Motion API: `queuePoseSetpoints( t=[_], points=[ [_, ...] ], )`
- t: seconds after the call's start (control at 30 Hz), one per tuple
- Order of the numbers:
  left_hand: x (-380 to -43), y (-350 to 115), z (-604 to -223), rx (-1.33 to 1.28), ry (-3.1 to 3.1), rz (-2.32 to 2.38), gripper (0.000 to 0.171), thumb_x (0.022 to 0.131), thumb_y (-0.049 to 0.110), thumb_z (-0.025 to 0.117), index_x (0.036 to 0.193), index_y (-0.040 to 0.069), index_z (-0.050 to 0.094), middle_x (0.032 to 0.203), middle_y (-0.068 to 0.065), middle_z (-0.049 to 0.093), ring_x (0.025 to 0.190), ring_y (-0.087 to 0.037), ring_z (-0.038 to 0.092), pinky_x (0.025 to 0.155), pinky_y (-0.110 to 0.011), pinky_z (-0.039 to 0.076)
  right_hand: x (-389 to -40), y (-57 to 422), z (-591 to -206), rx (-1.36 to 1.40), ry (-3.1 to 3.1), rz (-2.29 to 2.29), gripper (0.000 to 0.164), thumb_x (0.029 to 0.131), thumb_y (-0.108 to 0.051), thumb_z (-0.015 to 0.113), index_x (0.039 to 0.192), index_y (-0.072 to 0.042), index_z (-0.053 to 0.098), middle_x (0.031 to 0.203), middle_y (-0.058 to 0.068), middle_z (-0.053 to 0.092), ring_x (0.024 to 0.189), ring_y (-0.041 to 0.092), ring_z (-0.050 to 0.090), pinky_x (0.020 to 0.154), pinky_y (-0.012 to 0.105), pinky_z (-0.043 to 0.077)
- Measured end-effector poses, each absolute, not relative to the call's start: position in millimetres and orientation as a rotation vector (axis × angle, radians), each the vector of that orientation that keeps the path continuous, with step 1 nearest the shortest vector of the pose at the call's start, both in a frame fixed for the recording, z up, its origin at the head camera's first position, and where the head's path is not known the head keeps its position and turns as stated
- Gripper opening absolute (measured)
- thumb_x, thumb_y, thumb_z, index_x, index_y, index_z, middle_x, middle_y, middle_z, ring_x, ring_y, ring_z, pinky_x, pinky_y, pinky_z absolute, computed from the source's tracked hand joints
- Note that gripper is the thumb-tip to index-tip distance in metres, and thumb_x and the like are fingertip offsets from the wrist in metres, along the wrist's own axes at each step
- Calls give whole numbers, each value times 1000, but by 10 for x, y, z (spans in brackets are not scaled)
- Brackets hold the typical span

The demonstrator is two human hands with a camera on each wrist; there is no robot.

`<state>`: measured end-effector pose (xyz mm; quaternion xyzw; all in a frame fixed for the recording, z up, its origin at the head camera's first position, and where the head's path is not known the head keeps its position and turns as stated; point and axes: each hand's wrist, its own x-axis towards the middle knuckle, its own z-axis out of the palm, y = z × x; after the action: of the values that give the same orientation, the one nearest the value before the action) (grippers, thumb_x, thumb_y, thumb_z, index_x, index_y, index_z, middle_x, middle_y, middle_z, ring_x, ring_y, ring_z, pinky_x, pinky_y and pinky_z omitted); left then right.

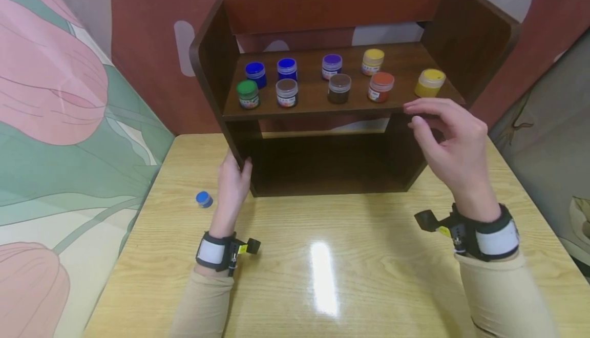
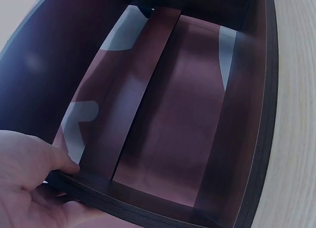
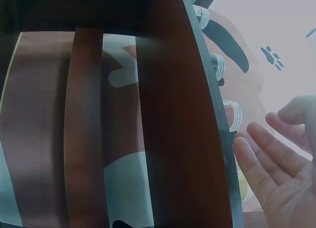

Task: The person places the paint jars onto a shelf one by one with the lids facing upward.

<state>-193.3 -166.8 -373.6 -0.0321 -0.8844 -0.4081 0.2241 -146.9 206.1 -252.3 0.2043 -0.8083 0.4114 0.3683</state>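
Note:
A dark brown two-tier wooden shelf [image 1: 318, 110] stands against the wall, with several small paint jars on its upper board. My left hand [image 1: 232, 182] grips the lower left side panel [image 2: 128, 201], thumb on the inner face and fingers around the outside. Beside the front edge of the upper board, my right hand [image 1: 454, 143] is raised with loosely bent fingers and holds nothing. Nearest to it are a yellow jar [image 1: 429, 83] and a red jar [image 1: 380, 87]. Further left on that board are a brown jar [image 1: 339, 89] and a green jar [image 1: 248, 95].
A blue-lidded jar [image 1: 204, 199] sits on the light wooden table [image 1: 286, 276], left of my left wrist. Two blue jars, a purple jar [image 1: 331, 66] and another yellow jar [image 1: 372, 62] make up the back row. A painted wall [image 1: 138, 30] rises behind.

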Motion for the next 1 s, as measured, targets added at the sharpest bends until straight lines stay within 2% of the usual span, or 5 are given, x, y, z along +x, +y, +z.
queuePoseSetpoints(
  t=[0.13,0.3,0.53,0.73,1.0],
  points=[
    [-1930,-1662,-3734,-86,-2446,-1131,25,98,7,58,121,-2,55,118,-28,67,108,-44,67,88,-53,59,-1431,2090,-2584,555,-2067,1043,20,90,2,66,108,1,74,106,-12,72,93,-8,65,86,6,51],
    [-1922,-1656,-3723,-78,-2451,-1137,25,97,7,58,120,-3,55,118,-27,67,108,-44,67,88,-53,58,-1400,2157,-2736,549,-2076,1066,20,87,7,68,105,2,74,103,-20,69,91,-8,64,79,6,49],
    [-1920,-1660,-3715,-62,-2460,-1116,25,97,8,59,119,-3,56,117,-26,68,107,-43,68,87,-54,58,-1400,2308,-3035,329,-2096,1093,16,86,6,70,102,6,73,98,-33,62,88,-11,59,84,4,47],
    [-1923,-1667,-3719,-45,-2474,-1103,26,98,11,59,121,-1,55,120,-25,68,112,-42,66,92,-54,57,-1454,2427,-3301,125,-2083,1044,15,87,-7,75,93,7,70,86,-32,57,78,-14,52,77,2,44],
    [-1929,-1670,-3723,-58,-2475,-1108,25,99,12,58,121,0,55,117,-25,68,106,-41,68,87,-52,58,-1518,2507,-3530,-134,-2036,1043,32,89,-22,74,91,5,58,77,-26,47,70,-10,46,69,8,40]
  ],
)
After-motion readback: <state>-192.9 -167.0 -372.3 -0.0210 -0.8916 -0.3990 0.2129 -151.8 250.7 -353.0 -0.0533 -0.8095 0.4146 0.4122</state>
